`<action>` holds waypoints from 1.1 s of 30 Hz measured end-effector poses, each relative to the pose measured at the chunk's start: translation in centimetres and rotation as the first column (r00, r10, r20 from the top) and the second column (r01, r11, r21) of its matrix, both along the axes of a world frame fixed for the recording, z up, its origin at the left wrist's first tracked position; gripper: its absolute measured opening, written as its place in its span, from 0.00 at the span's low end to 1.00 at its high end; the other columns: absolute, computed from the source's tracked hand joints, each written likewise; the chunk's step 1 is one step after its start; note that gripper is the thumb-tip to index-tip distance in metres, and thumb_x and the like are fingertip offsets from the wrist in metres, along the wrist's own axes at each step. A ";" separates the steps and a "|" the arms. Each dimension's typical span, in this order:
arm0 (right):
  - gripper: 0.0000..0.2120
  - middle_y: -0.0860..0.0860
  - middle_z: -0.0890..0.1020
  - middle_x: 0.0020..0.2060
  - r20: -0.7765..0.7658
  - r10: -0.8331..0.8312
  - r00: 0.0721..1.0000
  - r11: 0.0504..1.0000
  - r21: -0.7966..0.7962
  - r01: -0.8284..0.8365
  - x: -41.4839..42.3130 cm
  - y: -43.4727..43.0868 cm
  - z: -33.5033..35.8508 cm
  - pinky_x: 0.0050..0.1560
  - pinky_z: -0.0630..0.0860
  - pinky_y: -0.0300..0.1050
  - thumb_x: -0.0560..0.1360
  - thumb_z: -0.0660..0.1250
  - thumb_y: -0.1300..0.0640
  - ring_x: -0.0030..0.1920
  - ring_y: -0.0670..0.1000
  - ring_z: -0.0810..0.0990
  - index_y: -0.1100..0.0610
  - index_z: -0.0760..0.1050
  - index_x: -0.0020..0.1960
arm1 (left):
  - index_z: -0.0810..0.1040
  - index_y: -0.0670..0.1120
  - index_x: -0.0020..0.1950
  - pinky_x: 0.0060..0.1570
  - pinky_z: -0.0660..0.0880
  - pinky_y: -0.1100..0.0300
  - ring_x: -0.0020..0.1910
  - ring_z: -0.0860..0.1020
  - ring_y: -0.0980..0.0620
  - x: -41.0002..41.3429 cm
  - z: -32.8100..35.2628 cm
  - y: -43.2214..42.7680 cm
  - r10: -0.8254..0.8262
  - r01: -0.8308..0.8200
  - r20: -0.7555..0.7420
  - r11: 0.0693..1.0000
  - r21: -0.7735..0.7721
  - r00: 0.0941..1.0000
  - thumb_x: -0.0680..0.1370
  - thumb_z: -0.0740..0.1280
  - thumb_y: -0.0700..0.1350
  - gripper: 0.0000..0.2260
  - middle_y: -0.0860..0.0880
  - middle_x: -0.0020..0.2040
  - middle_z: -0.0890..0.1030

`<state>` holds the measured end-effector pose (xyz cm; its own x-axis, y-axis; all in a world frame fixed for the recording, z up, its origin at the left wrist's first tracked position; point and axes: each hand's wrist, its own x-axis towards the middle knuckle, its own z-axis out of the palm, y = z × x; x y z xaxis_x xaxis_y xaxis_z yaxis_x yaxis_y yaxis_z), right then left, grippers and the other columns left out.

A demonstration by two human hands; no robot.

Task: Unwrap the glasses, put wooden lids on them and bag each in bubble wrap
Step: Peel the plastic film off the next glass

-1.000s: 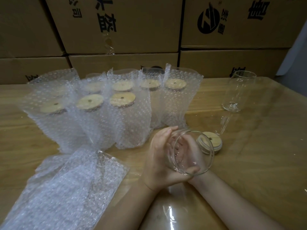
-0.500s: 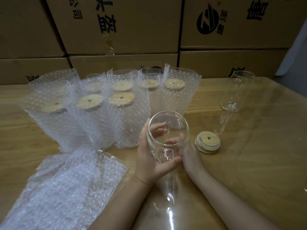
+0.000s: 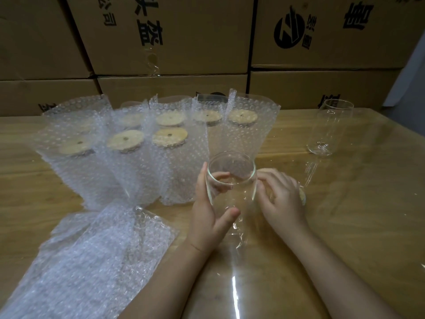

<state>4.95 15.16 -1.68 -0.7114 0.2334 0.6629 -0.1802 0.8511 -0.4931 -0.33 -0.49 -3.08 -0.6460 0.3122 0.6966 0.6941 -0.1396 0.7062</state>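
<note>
Lower left of frame: stack of flat bubble wrap bags (image 3: pixel 96 261), lying on the wooden table (image 3: pixel 368 215). Above it, left to centre: cluster of bagged glasses (image 3: pixel 161 157), upright, each in a bubble bag with a wooden lid on top, bags touching one another. Behind, across the top: cardboard boxes (image 3: pixel 172 31) with black print.

Centre: left hand (image 3: pixel 208 219) grips the open glass (image 3: pixel 239 194), thumb on the near side, fingers wrapped round the far side and seen through the wall. Glass is upright, mouth up, no lid, just in front of the bagged row; its base is hard to make out.

Just right of the glass: right hand (image 3: pixel 282 199), palm down, fingers bent down around the loose wooden lid (image 3: pixel 303 196). Only the lid's right edge shows past the hand. Cannot tell whether the lid is lifted off the table.

Upper right: second bare glass (image 3: pixel 328 127), upright, standing alone, well apart from the hands.

Bottom centre: clear film (image 3: pixel 234 295) between the forearms, shiny.
</note>
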 end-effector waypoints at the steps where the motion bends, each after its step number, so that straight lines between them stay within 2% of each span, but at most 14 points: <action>1: 0.10 0.49 0.82 0.49 0.007 -0.119 0.993 0.987 0.108 0.117 0.1 0.6 0.1 0.57 0.66 0.49 0.75 0.62 0.55 0.52 0.52 0.79 0.55 0.81 0.50 | 0.48 0.51 0.76 0.59 0.72 0.37 0.61 0.76 0.48 0.0 -0.1 0.0 0.017 -0.017 0.012 0.999 -0.039 1.000 0.74 0.63 0.66 0.39 0.55 0.63 0.74; 3: 0.09 0.53 0.81 0.54 0.124 -0.295 0.948 0.940 0.217 0.264 0.3 1.4 -0.1 0.60 0.65 0.54 0.73 0.67 0.57 0.57 0.58 0.78 0.55 0.81 0.52 | 0.47 0.51 0.76 0.60 0.72 0.37 0.62 0.75 0.49 -0.1 -0.4 0.2 0.066 -0.068 -0.025 0.993 -0.097 0.998 0.74 0.62 0.68 0.40 0.56 0.63 0.73; 4: 0.12 0.55 0.79 0.59 0.226 -0.357 0.906 0.920 0.254 0.299 0.4 1.6 -0.3 0.63 0.63 0.56 0.74 0.68 0.56 0.62 0.60 0.75 0.54 0.80 0.57 | 0.46 0.51 0.76 0.60 0.71 0.36 0.63 0.75 0.47 -0.1 -0.5 0.2 0.058 -0.061 -0.024 0.991 -0.116 0.998 0.75 0.61 0.68 0.40 0.54 0.63 0.73; 6: 0.21 0.55 0.68 0.71 0.451 -0.449 0.771 0.888 0.318 0.331 0.5 1.9 -0.3 0.67 0.59 0.58 0.77 0.63 0.49 0.72 0.60 0.64 0.51 0.71 0.69 | 0.45 0.50 0.75 0.61 0.71 0.36 0.63 0.75 0.44 0.0 -0.2 0.1 0.056 -0.060 -0.026 0.986 -0.157 0.998 0.75 0.60 0.68 0.39 0.52 0.63 0.72; 7: 0.25 0.54 0.62 0.74 0.518 -0.480 0.708 0.875 0.338 0.347 0.5 2.0 -0.2 0.68 0.59 0.58 0.77 0.60 0.45 0.73 0.60 0.60 0.49 0.65 0.73 | 0.44 0.51 0.75 0.61 0.71 0.37 0.63 0.75 0.44 0.1 0.0 0.1 0.058 -0.061 -0.024 0.982 -0.178 0.998 0.75 0.60 0.68 0.39 0.52 0.63 0.72; 9: 0.28 0.53 0.58 0.76 0.562 -0.524 0.640 0.851 0.369 0.373 0.6 2.2 -0.2 0.66 0.62 0.57 0.77 0.57 0.42 0.73 0.60 0.60 0.47 0.59 0.75 | 0.43 0.53 0.74 0.63 0.70 0.40 0.63 0.75 0.45 0.3 0.2 0.1 0.071 -0.069 0.004 0.976 -0.206 0.997 0.74 0.59 0.69 0.39 0.53 0.64 0.71; 15: 0.28 0.53 0.68 0.70 0.516 -0.540 0.665 0.840 0.382 0.386 1.0 2.3 -0.1 0.61 0.65 0.53 0.75 0.59 0.45 0.66 0.60 0.67 0.46 0.62 0.74 | 0.42 0.55 0.73 0.66 0.69 0.59 0.64 0.73 0.56 0.1 0.0 0.1 0.049 -0.027 0.090 0.974 -0.225 0.995 0.74 0.60 0.68 0.38 0.56 0.64 0.69; 19: 0.24 0.52 0.69 0.69 0.533 -0.509 0.676 0.858 0.372 0.353 1.1 2.5 -0.6 0.60 0.67 0.51 0.76 0.60 0.45 0.63 0.60 0.69 0.43 0.65 0.71 | 0.46 0.63 0.73 0.65 0.71 0.57 0.64 0.74 0.57 0.1 -0.3 0.1 0.048 -0.017 0.161 0.981 -0.191 0.986 0.72 0.63 0.69 0.37 0.58 0.66 0.70; 21: 0.22 0.51 0.72 0.66 0.517 -0.502 0.694 0.863 0.348 0.365 1.1 2.4 -0.5 0.59 0.68 0.50 0.76 0.61 0.45 0.61 0.60 0.70 0.41 0.68 0.69 | 0.49 0.68 0.72 0.64 0.73 0.57 0.63 0.75 0.57 -0.2 -0.3 0.1 0.039 -0.003 0.209 0.986 -0.167 0.977 0.69 0.70 0.64 0.38 0.55 0.65 0.71; 23: 0.20 0.51 0.73 0.63 0.462 -0.475 0.749 0.880 0.249 0.404 1.0 2.3 -0.1 0.59 0.68 0.51 0.75 0.64 0.46 0.59 0.60 0.71 0.41 0.72 0.67 | 0.55 0.71 0.70 0.60 0.75 0.60 0.63 0.75 0.56 -0.6 -0.5 0.0 -0.008 0.054 0.290 0.987 -0.153 0.957 0.64 0.77 0.60 0.42 0.54 0.63 0.74; 25: 0.18 0.52 0.73 0.60 0.338 -0.399 0.853 0.914 0.076 0.397 1.0 2.1 0.1 0.59 0.68 0.52 0.73 0.69 0.49 0.58 0.60 0.71 0.44 0.76 0.63 | 0.58 0.72 0.69 0.56 0.76 0.59 0.64 0.74 0.58 -1.0 -0.7 -0.1 -0.083 0.158 0.397 0.974 -0.160 0.914 0.59 0.80 0.59 0.45 0.53 0.62 0.75; 28: 0.14 0.51 0.73 0.56 0.113 -0.164 0.980 0.923 -0.333 0.193 0.9 1.8 0.8 0.58 0.71 0.45 0.73 0.71 0.55 0.56 0.51 0.75 0.47 0.77 0.57 | 0.59 0.71 0.69 0.62 0.75 0.52 0.65 0.73 0.58 -1.5 -1.1 -0.3 -0.139 0.242 0.457 0.955 -0.174 0.878 0.57 0.82 0.55 0.47 0.51 0.62 0.75; 31: 0.12 0.51 0.75 0.55 -0.067 0.003 0.998 0.706 -0.706 -0.049 1.1 0.8 2.0 0.54 0.72 0.43 0.75 0.70 0.54 0.55 0.51 0.78 0.42 0.72 0.54 | 0.58 0.67 0.69 0.65 0.72 0.49 0.65 0.74 0.55 -1.5 -0.9 -0.3 -0.149 0.256 0.476 0.952 -0.169 0.867 0.58 0.82 0.51 0.48 0.52 0.61 0.75; 33: 0.12 0.56 0.76 0.58 -0.173 0.042 0.984 0.591 -0.790 -0.164 1.5 0.0 2.9 0.56 0.74 0.49 0.74 0.69 0.46 0.58 0.57 0.78 0.39 0.72 0.56 | 0.58 0.64 0.70 0.64 0.73 0.49 0.62 0.76 0.53 -1.4 -0.9 -0.2 -0.142 0.252 0.484 0.953 -0.170 0.863 0.57 0.81 0.51 0.48 0.53 0.60 0.75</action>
<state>6.42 15.14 1.23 -0.6923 0.6423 0.3289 -0.3512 0.0984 -0.9311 -1.70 -0.73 -3.99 -0.7836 0.5764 0.2317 0.2553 -0.0413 0.9660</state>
